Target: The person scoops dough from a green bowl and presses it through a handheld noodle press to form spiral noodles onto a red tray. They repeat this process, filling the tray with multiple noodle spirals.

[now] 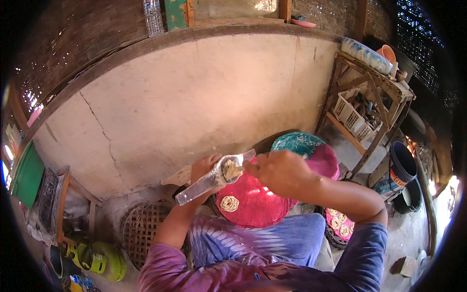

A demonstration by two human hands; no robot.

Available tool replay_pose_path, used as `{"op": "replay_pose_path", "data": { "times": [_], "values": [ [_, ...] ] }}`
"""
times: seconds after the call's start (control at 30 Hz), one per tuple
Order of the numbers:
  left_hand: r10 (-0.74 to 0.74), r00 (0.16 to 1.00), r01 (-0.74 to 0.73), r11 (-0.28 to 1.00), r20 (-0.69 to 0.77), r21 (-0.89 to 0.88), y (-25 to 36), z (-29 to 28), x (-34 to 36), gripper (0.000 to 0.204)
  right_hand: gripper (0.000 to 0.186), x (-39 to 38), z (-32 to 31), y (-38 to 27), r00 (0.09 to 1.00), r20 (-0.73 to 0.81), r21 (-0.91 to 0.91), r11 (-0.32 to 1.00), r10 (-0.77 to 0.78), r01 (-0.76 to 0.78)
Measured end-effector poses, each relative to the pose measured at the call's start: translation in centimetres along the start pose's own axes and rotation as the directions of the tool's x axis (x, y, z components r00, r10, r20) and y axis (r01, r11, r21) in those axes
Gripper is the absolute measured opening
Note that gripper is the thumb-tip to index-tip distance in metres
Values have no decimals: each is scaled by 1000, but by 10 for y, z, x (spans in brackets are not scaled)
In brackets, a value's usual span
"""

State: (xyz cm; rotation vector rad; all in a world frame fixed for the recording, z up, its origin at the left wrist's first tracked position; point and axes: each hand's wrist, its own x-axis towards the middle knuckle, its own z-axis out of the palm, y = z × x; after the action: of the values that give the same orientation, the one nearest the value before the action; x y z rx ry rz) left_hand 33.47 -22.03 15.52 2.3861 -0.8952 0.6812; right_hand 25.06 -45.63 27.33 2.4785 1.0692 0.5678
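Note:
My left hand [206, 165] grips a hand-held dough press [199, 189], a long pale bar with a round cup in its middle. Beige dough [231, 170] fills the cup. Bent and closed, my right hand [284, 170] has its fingertips at the cup's right side, by the dough; what they hold, if anything, is hidden. Below both hands, above my lap, lies a round tray covered in red cloth [262, 207]. One coiled nest of thin dough strands [229, 204] rests on its left part.
Beyond the tray stands a teal basin [296, 142] with whitish residue and a pink cloth [323, 160]. More coils lie on a red-covered tray [340, 225] by my right elbow. A woven basket [146, 226], green gas cylinder [104, 263], dark bucket [401, 165] and wooden rack [374, 87] surround me.

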Motion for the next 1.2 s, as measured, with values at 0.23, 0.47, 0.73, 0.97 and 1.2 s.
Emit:
{"op": "replay_pose_path", "data": {
  "times": [0.23,0.47,0.73,0.97,1.2],
  "values": [
    [-291,953,271,942,-80,-199,-17,-3,-3,32,46,-39,10,11,979,-16,373,910,203,-183],
    [-149,960,161,987,-237,32,2,24,14,34,52,18,106,-58,763,-52,940,290,644,-181],
    [-239,942,289,936,-236,203,-14,22,24,24,45,-38,123,-53,784,373,914,-50,496,-404],
    [-210,970,239,922,-125,305,-7,41,50,24,37,-48,145,-58,824,244,970,-144,511,-198],
    [-364,904,353,931,-224,-88,-10,6,18,37,28,-147,277,52,343,468,662,-66,814,-747]
  ]
}}
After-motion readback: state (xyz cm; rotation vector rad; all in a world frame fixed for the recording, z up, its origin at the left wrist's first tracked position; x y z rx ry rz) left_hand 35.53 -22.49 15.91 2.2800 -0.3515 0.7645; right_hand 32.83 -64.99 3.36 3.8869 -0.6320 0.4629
